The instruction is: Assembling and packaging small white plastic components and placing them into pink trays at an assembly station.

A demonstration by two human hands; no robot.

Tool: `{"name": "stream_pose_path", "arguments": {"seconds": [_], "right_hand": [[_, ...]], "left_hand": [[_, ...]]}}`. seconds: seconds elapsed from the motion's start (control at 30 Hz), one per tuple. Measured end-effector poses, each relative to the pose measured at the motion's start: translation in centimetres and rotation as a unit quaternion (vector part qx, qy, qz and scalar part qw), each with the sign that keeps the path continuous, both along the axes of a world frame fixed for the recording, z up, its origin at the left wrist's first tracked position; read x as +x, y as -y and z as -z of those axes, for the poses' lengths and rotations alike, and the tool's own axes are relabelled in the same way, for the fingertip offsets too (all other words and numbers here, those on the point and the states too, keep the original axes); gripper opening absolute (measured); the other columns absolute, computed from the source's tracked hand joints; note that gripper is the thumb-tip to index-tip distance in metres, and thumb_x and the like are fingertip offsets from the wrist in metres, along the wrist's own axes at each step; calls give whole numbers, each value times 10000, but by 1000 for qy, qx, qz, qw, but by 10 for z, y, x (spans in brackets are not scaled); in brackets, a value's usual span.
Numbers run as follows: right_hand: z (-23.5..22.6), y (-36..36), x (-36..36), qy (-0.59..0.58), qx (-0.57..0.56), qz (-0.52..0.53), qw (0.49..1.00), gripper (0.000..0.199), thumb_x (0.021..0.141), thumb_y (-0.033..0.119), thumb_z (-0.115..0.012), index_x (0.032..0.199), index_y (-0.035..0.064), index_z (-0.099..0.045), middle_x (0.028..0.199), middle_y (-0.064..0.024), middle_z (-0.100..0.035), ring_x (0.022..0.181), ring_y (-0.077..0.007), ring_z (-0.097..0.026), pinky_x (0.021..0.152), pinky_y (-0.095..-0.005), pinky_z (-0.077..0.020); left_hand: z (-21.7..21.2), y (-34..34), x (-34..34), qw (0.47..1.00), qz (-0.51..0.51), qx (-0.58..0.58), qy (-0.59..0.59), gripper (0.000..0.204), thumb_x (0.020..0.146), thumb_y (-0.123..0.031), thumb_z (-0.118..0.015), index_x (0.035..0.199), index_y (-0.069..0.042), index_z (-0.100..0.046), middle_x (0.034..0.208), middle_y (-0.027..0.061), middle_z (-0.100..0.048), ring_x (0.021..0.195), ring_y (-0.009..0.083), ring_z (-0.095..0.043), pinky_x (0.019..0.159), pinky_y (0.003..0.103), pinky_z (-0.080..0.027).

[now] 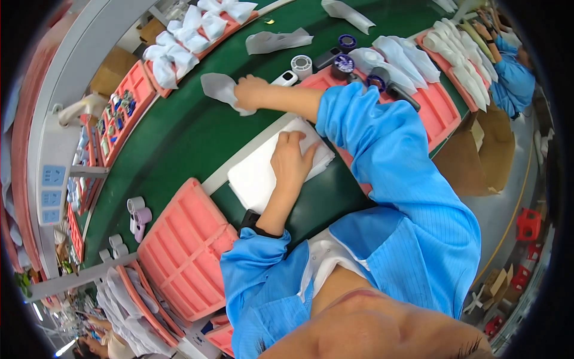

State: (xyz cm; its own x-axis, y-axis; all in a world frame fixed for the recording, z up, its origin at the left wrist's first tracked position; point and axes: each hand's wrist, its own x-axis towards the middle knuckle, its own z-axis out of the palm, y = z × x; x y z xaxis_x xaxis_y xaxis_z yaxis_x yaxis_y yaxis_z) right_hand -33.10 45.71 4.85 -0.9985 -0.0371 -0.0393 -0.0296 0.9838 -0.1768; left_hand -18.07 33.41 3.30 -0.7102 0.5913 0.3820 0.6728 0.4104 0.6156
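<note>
White pouch (218, 88): on or just over green belt (179, 137), near end gripped in right hand (251, 94); contents hidden. Judged light, soft, slippery, easily creased; best held by body, not loose tip.
White sheet stack (254, 173): under open left hand (289, 158), thumb apart. Judged thin, limp; best lifted by one corner.

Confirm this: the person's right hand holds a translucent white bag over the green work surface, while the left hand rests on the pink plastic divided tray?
No: the head view shows the left hand resting on a stack of flat white sheets, not the pink tray. The right hand does hold the translucent white bag over the green surface.
</note>
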Motion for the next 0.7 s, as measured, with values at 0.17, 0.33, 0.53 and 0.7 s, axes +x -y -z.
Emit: {"name": "stream_pose_path", "arguments": {"seconds": [0.17,0.33,0.53,0.7], "right_hand": [[-69,-122,11,58,98,99,989,352,713,193,-668,1040,65,-646,1048,-150,-652,971,-321,-633,794,-443,-526],[-6,-289,58,259,161,143,941,527,553,184,-763,1052,52,-661,952,-161,-673,871,-307,-651,754,-379,-520],[-83,-268,89,-44,-176,187,965,481,583,165,-707,1027,16,-596,921,-121,-634,830,-205,-627,728,-321,-514],[-173,-166,166,-163,-263,70,948,378,579,163,-744,895,11,-603,749,-65,-609,696,-149,-567,653,-290,-473]], "left_hand": [[11,2,7,997,-27,-70,-15,211,729,-199,-735,863,-81,-623,871,95,-584,745,273,-592,629,373,-470],[10,-6,5,997,-29,-47,57,137,739,-189,-730,783,-85,-651,811,74,-592,712,254,-594,615,358,-467],[19,11,-22,971,-9,42,236,88,757,-141,-728,781,-66,-691,742,34,-625,617,153,-562,562,292,-441],[-6,17,-36,901,36,167,399,100,761,-111,-745,799,-25,-709,700,-1,-643,572,45,-485,525,205,-378]]}}
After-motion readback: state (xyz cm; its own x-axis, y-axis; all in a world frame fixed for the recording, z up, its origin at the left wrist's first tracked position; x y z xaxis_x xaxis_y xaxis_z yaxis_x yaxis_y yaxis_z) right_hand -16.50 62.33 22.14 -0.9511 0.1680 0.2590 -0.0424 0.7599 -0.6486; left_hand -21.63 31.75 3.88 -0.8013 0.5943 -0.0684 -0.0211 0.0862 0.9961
